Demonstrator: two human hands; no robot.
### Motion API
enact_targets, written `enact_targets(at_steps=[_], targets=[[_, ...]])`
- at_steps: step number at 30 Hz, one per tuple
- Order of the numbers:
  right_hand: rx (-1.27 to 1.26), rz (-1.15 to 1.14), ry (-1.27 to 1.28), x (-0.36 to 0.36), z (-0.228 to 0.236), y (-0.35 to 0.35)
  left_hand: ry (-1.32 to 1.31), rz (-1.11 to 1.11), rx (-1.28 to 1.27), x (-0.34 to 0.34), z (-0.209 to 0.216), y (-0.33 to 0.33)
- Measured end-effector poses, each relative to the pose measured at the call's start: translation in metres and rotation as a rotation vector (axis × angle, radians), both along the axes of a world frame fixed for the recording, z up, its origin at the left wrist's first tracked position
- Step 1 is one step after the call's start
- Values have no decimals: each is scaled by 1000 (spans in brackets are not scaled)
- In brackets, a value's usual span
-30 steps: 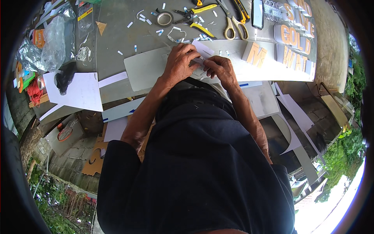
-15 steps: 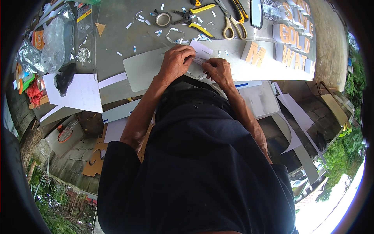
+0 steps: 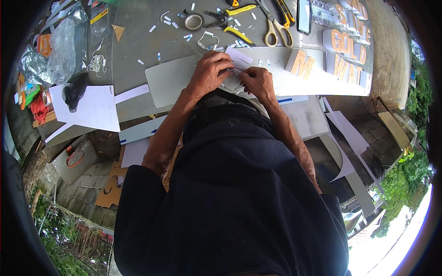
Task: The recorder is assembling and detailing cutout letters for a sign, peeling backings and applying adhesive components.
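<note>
Fingers of the left hand [image 3: 209, 71] are closed on a thin white strip [image 3: 236, 71], and the right hand [image 3: 258, 80] pinches it from the other side, thumb against fingertips. The strip sits between the two hands, above a pale panel [image 3: 168, 82]; a white offcut [image 3: 239, 57] lies just beyond it. Work on this piece looks unfinished: it is in the fingers, not visibly fixed to anything.

Farther out, small blue-and-white scraps [image 3: 159, 56] lie loose near a tape roll [image 3: 186, 23], yellow-handled pliers [image 3: 238, 35] and scissors [image 3: 270, 20]. At far right, block letters [image 3: 343, 42] with pale sides and tan faces appear already formed, with one letter [image 3: 300, 64] set apart to their left. What is left to do on them cannot be told.

The fingers cover much of the strip, hiding its ends and any join. Pale lines just nearer than the fingertips, perhaps wire, are too small to make out. The scissors' tips and the farthest letters are cut off.
</note>
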State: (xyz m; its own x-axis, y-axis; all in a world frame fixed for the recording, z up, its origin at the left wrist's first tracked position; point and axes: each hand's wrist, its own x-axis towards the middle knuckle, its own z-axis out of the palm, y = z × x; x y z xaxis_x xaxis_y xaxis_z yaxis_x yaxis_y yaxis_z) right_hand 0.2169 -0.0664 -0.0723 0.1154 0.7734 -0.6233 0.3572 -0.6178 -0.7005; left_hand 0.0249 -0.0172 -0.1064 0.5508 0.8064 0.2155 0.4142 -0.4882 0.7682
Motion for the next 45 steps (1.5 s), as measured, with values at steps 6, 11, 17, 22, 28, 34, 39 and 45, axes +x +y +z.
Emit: enact_targets(at_steps=[6, 11, 17, 22, 28, 34, 39, 45], targets=[[14, -20, 24, 3, -6, -2, 28, 2, 79, 1, 1, 1], [-3, 18, 79, 9, -4, -3, 57, -12, 135, 1, -1, 3], [-28, -101, 294, 19, -8, -20, -3, -2, 99, 2, -2, 3], [22, -157, 299, 15, -8, -26, 1, 4, 108, 1, -1, 3], [-31, -187, 284, 13, -8, -22, 17, -5, 123, 2, -1, 1], [6, -190, 294, 11, -13, -26, 25, -3, 141, 2, 0, -1], [-31, -157, 262, 13, -8, -23, 35, -13, 126, 3, 1, 1], [-13, -123, 314, 19, -10, -25, 30, -25, 115, 3, 2, 2]])
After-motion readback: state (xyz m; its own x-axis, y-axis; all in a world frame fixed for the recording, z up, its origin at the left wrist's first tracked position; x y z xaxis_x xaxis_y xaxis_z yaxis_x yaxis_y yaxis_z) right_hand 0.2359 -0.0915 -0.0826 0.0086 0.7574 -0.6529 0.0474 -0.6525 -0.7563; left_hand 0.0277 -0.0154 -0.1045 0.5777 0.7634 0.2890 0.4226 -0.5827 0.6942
